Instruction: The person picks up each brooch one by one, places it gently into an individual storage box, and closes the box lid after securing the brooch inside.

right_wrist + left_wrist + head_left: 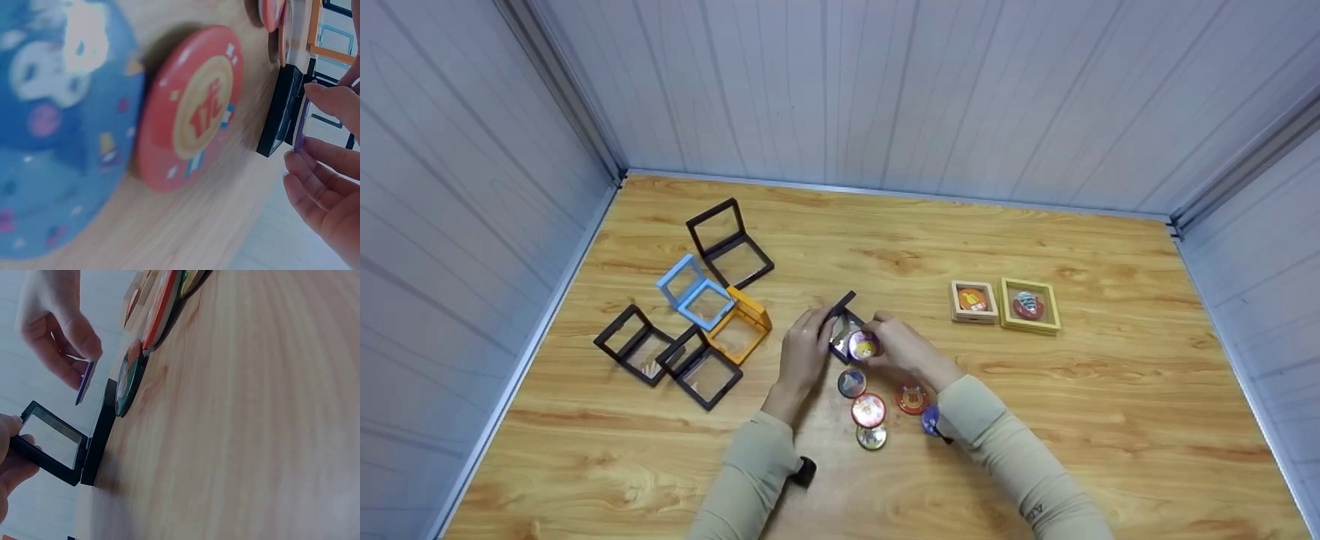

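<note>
In the head view, my left hand grips the raised half of a small black display frame. That frame stands open on the table, its clear window showing in the left wrist view. My right hand pinches a round purple-rimmed badge by its edge, with a yellow figure on its face. The badge is tilted just above the frame's lower half. Nearest the frame lies a dark round badge. A red-rimmed badge and a yellowish badge follow it towards me.
A red badge and a blue badge lie by my right sleeve. Cream and yellow frames holding badges stand at right. Open frames cluster left: blue, orange and several black. Walls edge the table.
</note>
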The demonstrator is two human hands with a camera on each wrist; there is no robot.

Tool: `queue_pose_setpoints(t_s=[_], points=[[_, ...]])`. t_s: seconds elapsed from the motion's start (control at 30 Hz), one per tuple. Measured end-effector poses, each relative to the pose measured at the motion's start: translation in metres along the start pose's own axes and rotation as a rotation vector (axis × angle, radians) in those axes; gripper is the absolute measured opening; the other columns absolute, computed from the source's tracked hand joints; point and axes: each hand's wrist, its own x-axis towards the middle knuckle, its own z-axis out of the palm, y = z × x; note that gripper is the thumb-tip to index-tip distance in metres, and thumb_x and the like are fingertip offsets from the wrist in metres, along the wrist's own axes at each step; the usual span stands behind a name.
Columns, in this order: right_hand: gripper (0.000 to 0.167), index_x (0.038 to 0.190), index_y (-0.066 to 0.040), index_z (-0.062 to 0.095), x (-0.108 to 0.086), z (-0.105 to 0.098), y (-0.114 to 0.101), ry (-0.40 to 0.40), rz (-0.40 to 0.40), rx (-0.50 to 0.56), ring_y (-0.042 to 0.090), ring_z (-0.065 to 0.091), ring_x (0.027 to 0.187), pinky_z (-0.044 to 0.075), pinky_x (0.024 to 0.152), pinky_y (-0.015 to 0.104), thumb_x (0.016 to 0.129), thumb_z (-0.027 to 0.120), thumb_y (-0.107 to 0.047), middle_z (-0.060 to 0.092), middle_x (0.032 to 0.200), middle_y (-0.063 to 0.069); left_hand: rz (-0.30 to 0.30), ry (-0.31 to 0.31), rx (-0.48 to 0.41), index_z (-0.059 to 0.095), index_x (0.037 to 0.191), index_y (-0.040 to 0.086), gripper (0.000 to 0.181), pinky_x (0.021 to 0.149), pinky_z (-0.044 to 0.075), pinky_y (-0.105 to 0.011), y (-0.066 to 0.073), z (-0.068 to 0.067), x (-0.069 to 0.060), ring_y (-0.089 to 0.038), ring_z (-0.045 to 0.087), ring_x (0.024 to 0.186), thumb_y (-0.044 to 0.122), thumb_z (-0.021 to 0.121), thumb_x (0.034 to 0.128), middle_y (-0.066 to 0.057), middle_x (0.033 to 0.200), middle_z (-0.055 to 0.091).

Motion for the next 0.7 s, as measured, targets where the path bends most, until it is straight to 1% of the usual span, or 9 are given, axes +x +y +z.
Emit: queue_pose_setpoints(t_s=[0.23,0.33,0.47,0.57,0.7], points=[[0.035,0.096,0.006,0.061,0.014,0.001,0.000,0.032,0.019,0.007,0.022,0.055,0.075,0.048,0.071,0.030,0.066,0.073,-0.008,0.051,0.087,0.013,0.000,-0.001,0.006,0.062,0.099,-0.005,0.019,0.078,0.048,-0.030,0.001,-0.001,0.001,-0.024,0.060,0.085,0.007,0.059,0.0842,-0.013,0.091,0.063],[0.032,0.094,0.006,0.061,0.018,0.002,0.000,0.028,0.042,0.020,0.021,0.054,0.074,0.048,0.070,0.031,0.066,0.072,-0.006,0.051,0.087,0.014,-0.004,-0.004,0.007,0.062,0.100,-0.005,0.020,0.078,0.048,-0.030,0.001,-0.001,0.000,-0.024,0.060,0.085,0.007,0.058,0.0846,-0.012,0.090,0.063],[0.029,0.092,0.005,0.063,0.023,0.003,0.000,0.015,0.076,0.031,0.019,0.052,0.072,0.047,0.067,0.030,0.066,0.071,-0.007,0.052,0.086,0.012,-0.010,-0.003,0.001,0.061,0.101,-0.005,0.021,0.077,0.049,-0.030,0.001,-0.001,0.000,-0.024,0.060,0.084,0.005,0.060,0.0826,-0.013,0.091,0.063],[0.027,0.090,0.003,0.063,0.026,0.005,0.001,0.019,0.086,0.020,0.017,0.051,0.069,0.047,0.063,0.029,0.066,0.071,-0.008,0.051,0.083,0.010,0.008,0.013,-0.001,0.062,0.100,-0.005,0.021,0.075,0.049,-0.031,0.001,0.000,0.000,-0.024,0.061,0.082,0.002,0.061,0.0808,-0.012,0.088,0.063],[0.026,0.087,0.003,0.064,0.029,0.007,-0.001,0.038,0.079,0.007,0.016,0.049,0.065,0.046,0.060,0.029,0.065,0.072,-0.009,0.048,0.078,0.007,0.024,0.026,0.000,0.063,0.098,-0.005,0.019,0.073,0.049,-0.031,0.000,0.000,0.000,-0.023,0.061,0.080,0.003,0.061,0.0812,-0.011,0.085,0.063]])
